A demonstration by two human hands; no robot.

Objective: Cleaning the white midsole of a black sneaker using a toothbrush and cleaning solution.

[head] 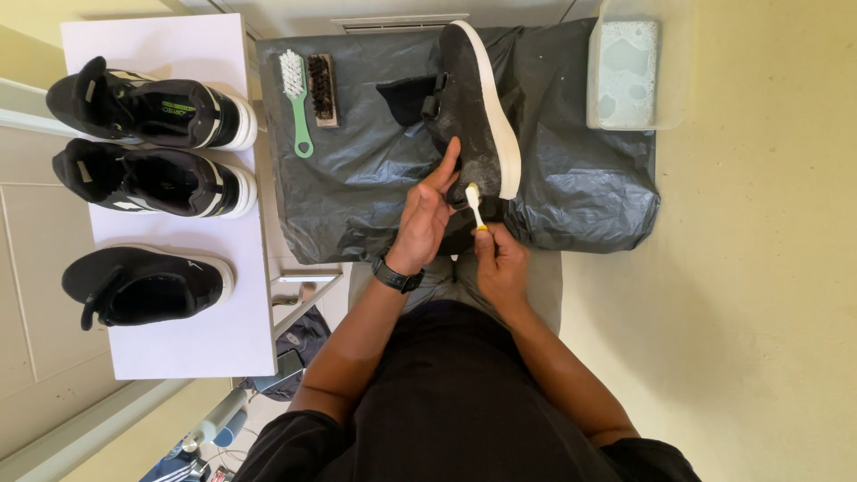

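A black shoe with a white sole (478,107) lies on its side on a black plastic sheet (375,170). My left hand (427,214) grips the shoe at its heel end, fingers spread against the dark upper. My right hand (500,259) holds a small white and yellow toothbrush (475,205), its bristle head touching the shoe near the sole's edge. A black watch sits on my left wrist.
A green-handled scrub brush (296,98) and a dark-bristled wooden brush (321,87) lie at the sheet's far left. A clear tub of soapy water (629,71) stands at the far right. Three black shoes (147,178) rest on a white board (205,339) to the left.
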